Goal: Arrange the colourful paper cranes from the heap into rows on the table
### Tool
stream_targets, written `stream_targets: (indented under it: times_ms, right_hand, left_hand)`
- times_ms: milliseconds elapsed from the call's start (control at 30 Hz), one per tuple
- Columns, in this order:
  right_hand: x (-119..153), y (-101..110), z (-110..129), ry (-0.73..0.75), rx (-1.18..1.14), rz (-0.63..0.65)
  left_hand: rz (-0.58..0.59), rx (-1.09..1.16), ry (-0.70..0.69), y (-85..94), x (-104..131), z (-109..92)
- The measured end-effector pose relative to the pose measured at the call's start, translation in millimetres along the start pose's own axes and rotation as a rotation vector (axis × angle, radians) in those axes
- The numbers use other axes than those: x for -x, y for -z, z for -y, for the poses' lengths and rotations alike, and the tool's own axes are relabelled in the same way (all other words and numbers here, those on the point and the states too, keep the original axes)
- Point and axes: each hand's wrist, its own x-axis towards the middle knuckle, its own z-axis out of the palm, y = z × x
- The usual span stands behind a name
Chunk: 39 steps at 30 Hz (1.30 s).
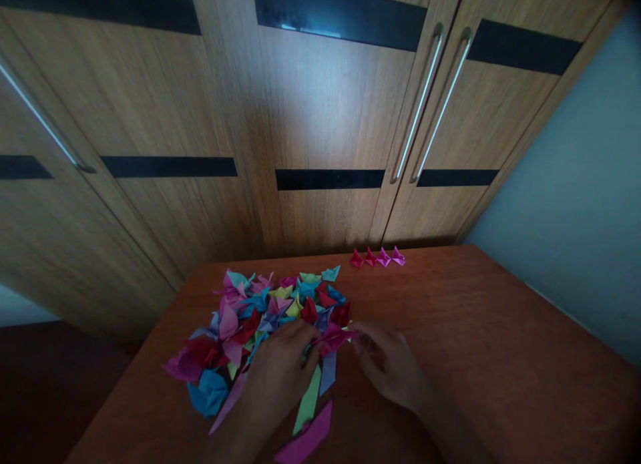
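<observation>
Bare hands met over a crisp magenta folded paper (332, 338) at the near right side of a bright heap, on a smooth, reddish-brown table (475, 317). The left hand (285, 357) gripped the piece at one end, its back turned up, while the right hand (388, 364) pinched the pointed other end between thumb and fingers. The folded magenta paper sat between them, toward the table's near edge.

Behind and beside the left hand spread the heap of folded papers (250, 300), sharp-tipped and creased in pink, red, blue, yellow and lilac, reaching from near the far edge toward the left edge. A blue folded paper (207, 392), blunt and many-sided, lay at the heap's near left end. Flat strips jutted toward the near edge: a green strip (307, 398), a lavender strip (328, 372) and a magenta strip (305, 442).

Along the far edge, right of the heap and well apart from the far right corner, four small peaked figures stood in a row: two red figures (370, 256), then two pink figures (383, 257). Beyond rose wood-grained cabinet doors (330, 97), banded with glossy black panels (340, 13) and fitted with slim, shiny handles (418, 110).
</observation>
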Motion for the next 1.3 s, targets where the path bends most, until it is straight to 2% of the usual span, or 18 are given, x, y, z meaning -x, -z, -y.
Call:
stream_targets:
  times_ms: [100, 200, 267, 333, 367, 500, 600, 767, 900, 1300]
  right_hand:
    - [-2, 1, 2, 0.018, 0.085, 0.013]
    - [-8, 11, -17, 0.001, 0.138, -0.064]
    - [-15, 28, -45, -0.057, 0.189, -0.219]
    - [-26, 51, -83, -0.148, 0.281, -0.403]
    - [-32, 64, -103, -0.201, 0.358, -0.456]
    - [-56, 107, -166, -0.512, 0.728, -0.486]
    - [-67, 115, -191, -0.604, 0.798, -0.453]
    - [-77, 108, -209, -0.716, 0.859, -0.377]
    - [-79, 107, -217, -0.781, 0.886, -0.342]
    - [-81, 100, -212, -0.782, 0.915, -0.285]
  left_hand:
    - [-0.025, -0.003, -0.017, -0.5, 2, -2]
    - [-0.075, -0.006, -0.032, -0.4, 4, 0]
    - [-0.086, 0.005, -0.042, -0.3, 6, 2]
    - [-0.065, 0.030, -0.055, -0.6, 8, 4]
    - [-0.052, 0.041, -0.062, -0.8, 9, 5]
    - [-0.008, 0.055, -0.061, -0.7, 10, 5]
    - [0.028, 0.057, -0.033, 1.5, 10, 1]
    - [0.071, 0.047, 0.008, 3.3, 10, -3]
    - [0.057, 0.057, 0.012, 0.9, 10, -3]
    - [0.044, 0.119, -0.006, -3.4, 13, -3]
